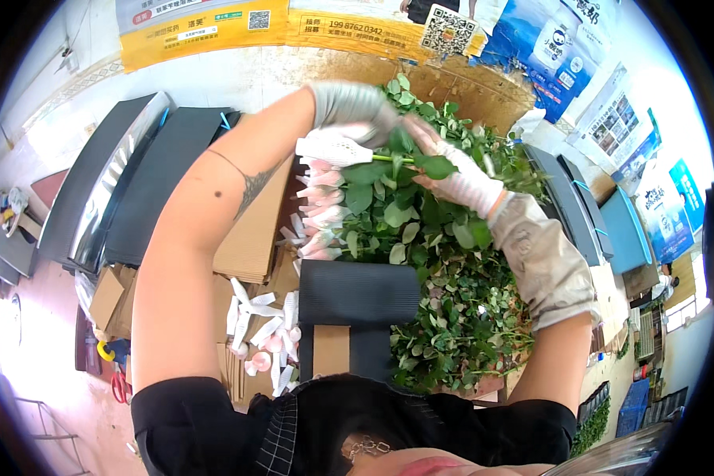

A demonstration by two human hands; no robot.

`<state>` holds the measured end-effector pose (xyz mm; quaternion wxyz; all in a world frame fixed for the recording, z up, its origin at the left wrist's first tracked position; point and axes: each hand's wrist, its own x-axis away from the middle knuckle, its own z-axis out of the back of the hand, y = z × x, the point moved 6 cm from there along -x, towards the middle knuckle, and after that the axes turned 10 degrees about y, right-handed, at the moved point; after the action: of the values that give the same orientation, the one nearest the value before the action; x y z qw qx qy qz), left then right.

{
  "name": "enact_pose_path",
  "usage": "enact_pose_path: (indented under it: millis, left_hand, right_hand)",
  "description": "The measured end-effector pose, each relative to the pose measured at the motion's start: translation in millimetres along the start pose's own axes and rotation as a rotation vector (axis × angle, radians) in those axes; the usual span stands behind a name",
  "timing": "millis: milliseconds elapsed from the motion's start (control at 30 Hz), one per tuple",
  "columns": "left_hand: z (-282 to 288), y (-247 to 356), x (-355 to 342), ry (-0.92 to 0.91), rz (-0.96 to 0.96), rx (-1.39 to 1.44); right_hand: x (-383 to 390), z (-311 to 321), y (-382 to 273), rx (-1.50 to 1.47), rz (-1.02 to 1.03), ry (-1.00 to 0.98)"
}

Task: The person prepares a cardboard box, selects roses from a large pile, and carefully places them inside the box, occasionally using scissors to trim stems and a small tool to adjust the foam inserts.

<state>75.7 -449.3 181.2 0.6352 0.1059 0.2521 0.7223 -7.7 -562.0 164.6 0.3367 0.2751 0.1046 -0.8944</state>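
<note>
My left hand [373,119], in a pale glove, reaches over the far end of a row of roses; its fingers are smeared by motion and partly hidden. Close by on its right, my right hand [452,170], in a white glove with bare fingertips, has its fingers stretched out and its thumb apart over the leaves. A rose in a white foam net [333,151] lies just below my left hand, its green stem running toward my right hand. More pale pink netted roses [321,198] lie stacked below it, heads to the left. Their leafy stems [460,278] spread rightward.
Black corrugated sheets [358,292] lie in front of me. Loose white nets [254,308] and petals are beside them on the left. Cardboard sheets [250,230] and large black panels [155,174] stand farther left. Red scissors [120,389] hang at the left; a blue bin [627,230] stands right.
</note>
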Motion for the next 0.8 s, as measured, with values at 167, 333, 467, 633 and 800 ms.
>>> enact_pose_path:
  millis: [167,333,467,633,800]
  left_hand:
    - [44,-27,-4,0.494,0.367,0.569]
    - [-17,-142,2,0.368,0.524,-0.471]
    - [-45,-142,-21,0.291,0.617,-0.844]
    - [6,-65,-20,0.404,0.485,-0.6]
    - [-20,-72,3,0.103,0.065,-0.1]
  right_hand:
    - [-17,54,80,-0.625,-0.8,-0.155]
    - [-70,217,45,0.098,0.023,0.139]
    - [-52,213,85,0.447,-0.167,0.007]
    - [-46,142,40,-0.057,-0.425,-0.03]
    - [-21,29,48,-0.466,-0.643,-0.177]
